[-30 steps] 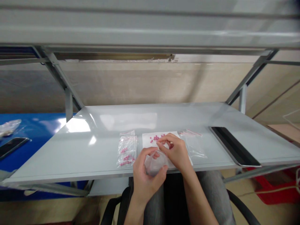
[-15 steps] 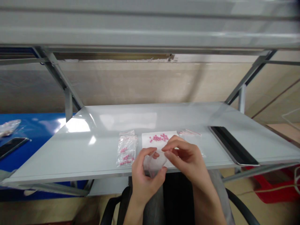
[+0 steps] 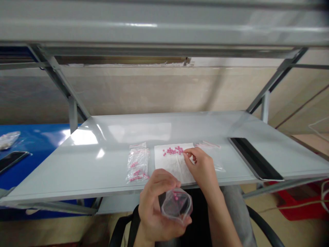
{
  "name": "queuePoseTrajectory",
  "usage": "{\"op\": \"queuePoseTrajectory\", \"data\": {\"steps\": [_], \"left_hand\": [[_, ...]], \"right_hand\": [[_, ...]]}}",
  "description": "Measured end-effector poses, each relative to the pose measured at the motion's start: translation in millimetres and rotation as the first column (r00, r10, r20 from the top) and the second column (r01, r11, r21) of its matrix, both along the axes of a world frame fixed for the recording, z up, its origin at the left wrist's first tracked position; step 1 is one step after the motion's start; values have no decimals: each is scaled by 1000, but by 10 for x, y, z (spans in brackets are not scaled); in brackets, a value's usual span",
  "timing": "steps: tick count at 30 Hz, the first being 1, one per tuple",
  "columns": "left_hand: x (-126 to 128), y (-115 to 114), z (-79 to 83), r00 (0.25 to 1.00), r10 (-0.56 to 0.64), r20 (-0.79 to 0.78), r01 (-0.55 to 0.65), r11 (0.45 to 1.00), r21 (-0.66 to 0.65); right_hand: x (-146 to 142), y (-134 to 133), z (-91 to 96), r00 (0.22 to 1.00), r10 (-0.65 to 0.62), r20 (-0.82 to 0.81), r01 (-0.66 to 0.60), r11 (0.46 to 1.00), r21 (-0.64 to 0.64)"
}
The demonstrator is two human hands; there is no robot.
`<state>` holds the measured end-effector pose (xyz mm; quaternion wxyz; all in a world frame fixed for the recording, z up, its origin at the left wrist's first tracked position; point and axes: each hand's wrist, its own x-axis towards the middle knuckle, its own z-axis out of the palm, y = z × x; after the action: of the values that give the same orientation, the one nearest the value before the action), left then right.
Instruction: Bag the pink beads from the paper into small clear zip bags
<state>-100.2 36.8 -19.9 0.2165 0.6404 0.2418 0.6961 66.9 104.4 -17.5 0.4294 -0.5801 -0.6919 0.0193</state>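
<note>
Left hand (image 3: 155,206): curled, fingers pressed around a clear plastic zip bag (image 3: 177,206) holding a few pink pellets, just in front of the white paper sheet (image 3: 171,164).

Right hand (image 3: 202,168): fingertips pinched together on the sheet, touching the edge of a cluster of small round pink pellets (image 3: 172,150); whether they hold one cannot be told.

Left of sheet: small filled clear zip bags (image 3: 137,163), lying on a pale grey glossy tabletop (image 3: 133,132).

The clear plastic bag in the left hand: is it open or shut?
The bag is open: its mouth gapes round, with pink beads visible inside.
</note>
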Motion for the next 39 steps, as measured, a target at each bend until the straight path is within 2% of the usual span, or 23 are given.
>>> {"op": "queuePoseTrajectory", "data": {"steps": [5,11,15,25,31,35,37,39], "left_hand": [[-2,23,-17,997,51,-55,-50,998,28],[-20,59,-44,979,143,-145,-168,969,-183],[-27,76,-67,976,151,-158,-191,942,-275],[-25,116,-76,974,126,-186,-172,950,-261],[-18,129,-93,972,111,-206,-165,950,-265],[-3,135,-84,970,114,-215,-171,948,-270],[0,134,-81,971,115,-210,-173,944,-281],[-2,133,-79,971,116,-210,-174,942,-286]], "right_hand": [[33,61,-86,998,7,70,-6,1000,-16],[-12,93,-119,990,-24,140,26,1000,-12],[-74,123,-115,982,-30,185,32,999,-9],[-139,157,-140,982,-60,178,62,998,-5],[-149,146,-94,999,-20,45,22,999,-30],[-137,67,54,991,93,-96,-99,993,-62],[-126,-10,175,945,200,-260,-234,966,-109],[-118,-97,310,819,305,-486,-411,903,-125]]}}
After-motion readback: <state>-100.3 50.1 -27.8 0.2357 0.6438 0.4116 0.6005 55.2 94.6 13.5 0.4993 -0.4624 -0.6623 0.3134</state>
